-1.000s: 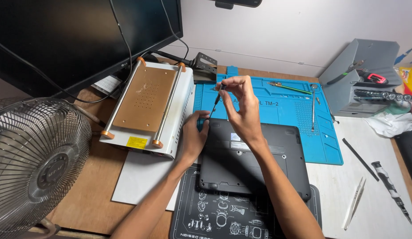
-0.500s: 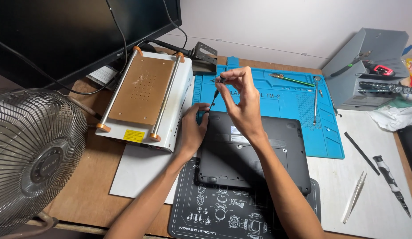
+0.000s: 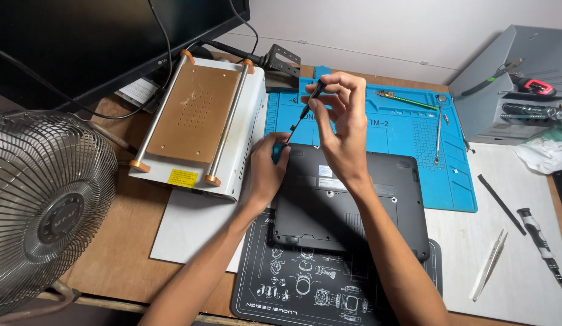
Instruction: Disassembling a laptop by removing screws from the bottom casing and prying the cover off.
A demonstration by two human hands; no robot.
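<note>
A black laptop [image 3: 353, 211] lies bottom side up, partly on a blue work mat [image 3: 408, 133] and partly on a black printed mat [image 3: 305, 290]. My right hand [image 3: 341, 124] pinches the top of a thin black screwdriver [image 3: 305, 111], whose tip points down at the laptop's far left corner. My left hand [image 3: 266, 169] rests on that corner, fingers curled against the edge beside the screwdriver tip.
A white heating plate with a copper top [image 3: 193, 121] stands left of the laptop. A metal fan [image 3: 42, 205] is at the near left, a dark monitor [image 3: 82, 42] behind. Tweezers [image 3: 489, 262], a pry tool [image 3: 501, 204] and another screwdriver [image 3: 537, 238] lie at right; a grey tool stand [image 3: 510, 84] is far right.
Both hands stay at the laptop's far left corner with the screwdriver. The view has shifted slightly; my right fingers have changed their hold a little on the handle top.
</note>
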